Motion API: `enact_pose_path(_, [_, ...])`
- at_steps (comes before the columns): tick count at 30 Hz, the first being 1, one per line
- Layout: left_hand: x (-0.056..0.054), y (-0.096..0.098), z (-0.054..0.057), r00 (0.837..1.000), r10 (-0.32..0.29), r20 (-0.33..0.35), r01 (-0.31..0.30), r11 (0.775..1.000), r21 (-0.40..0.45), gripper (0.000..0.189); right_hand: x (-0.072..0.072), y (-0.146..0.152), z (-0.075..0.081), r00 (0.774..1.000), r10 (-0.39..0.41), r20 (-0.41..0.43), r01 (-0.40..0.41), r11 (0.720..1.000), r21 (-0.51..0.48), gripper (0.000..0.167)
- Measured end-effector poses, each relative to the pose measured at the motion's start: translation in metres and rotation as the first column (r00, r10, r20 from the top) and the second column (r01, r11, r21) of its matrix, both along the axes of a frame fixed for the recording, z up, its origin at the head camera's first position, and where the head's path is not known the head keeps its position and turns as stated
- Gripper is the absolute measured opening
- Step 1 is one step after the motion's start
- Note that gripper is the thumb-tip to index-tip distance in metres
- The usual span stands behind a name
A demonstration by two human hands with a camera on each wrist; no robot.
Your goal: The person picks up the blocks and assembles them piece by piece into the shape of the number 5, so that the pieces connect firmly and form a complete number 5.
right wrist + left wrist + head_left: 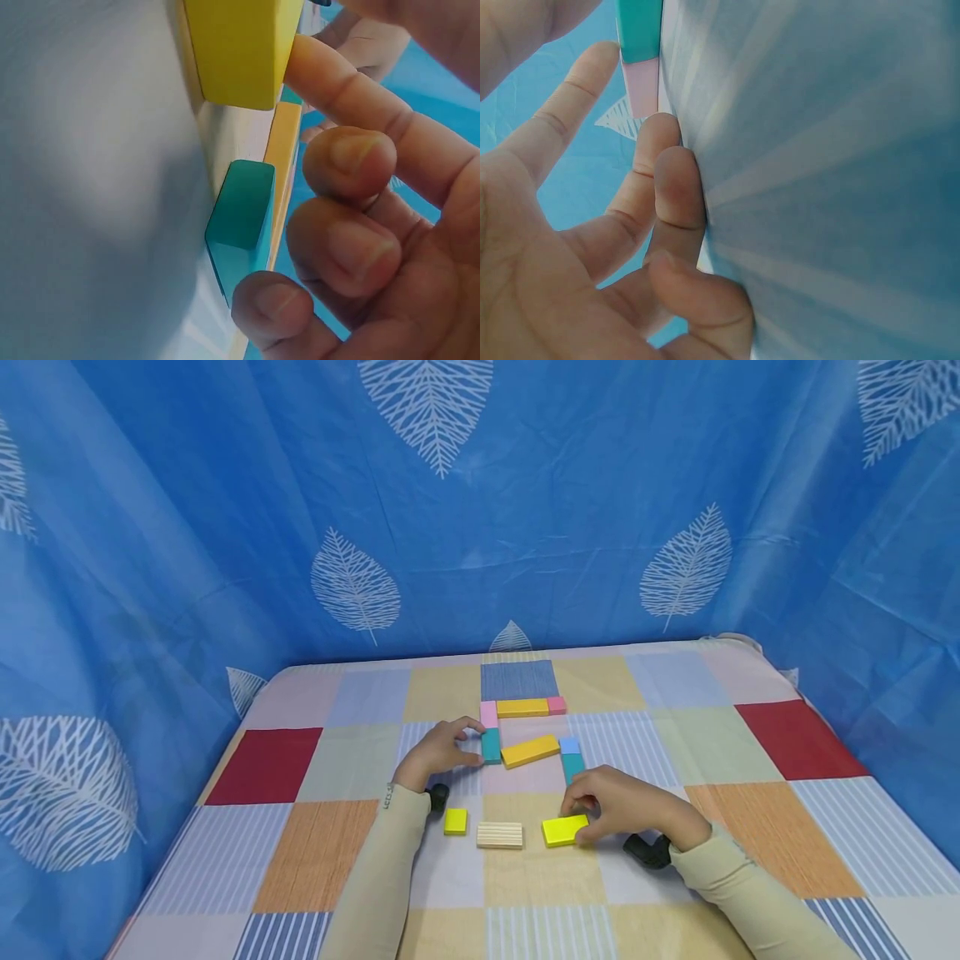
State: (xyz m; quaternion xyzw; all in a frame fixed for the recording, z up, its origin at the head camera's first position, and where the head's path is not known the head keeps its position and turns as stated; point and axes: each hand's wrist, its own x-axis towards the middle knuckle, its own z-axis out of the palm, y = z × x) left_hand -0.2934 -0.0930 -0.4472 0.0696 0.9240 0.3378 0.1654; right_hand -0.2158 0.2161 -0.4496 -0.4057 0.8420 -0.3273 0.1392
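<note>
My left hand (441,752) is beside a teal block (491,747), with the thumb and index finger at its left side. In the left wrist view the index finger is extended to that block's edge, and the other fingers rest near the cloth. A pink block (489,714) adjoins its far end. With thumb and index finger, my right hand (626,802) pinches the right part of a flat yellow block (562,831). Its other fingers are loosely bent in the right wrist view, near a second teal block (244,202).
An orange block (522,708) and a small pink-red block (557,705) line the back. Another orange block (531,751) lies slanted between the sides, near a light blue block (569,745). Nearer me are a yellow square (455,821) and a ridged wooden block (499,835) on the patchwork cloth.
</note>
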Motion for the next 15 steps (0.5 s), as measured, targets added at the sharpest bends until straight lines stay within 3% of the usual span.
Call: enact_pose_path(15, [0.0005, 0.0002, -0.0007, 1.0, -0.007, -0.007, 0.007, 1.0, 0.008, 0.045, -0.0039, 0.0012, 0.0008, 0.997, -0.066, -0.036, 0.067, 0.998, 0.019, 0.02])
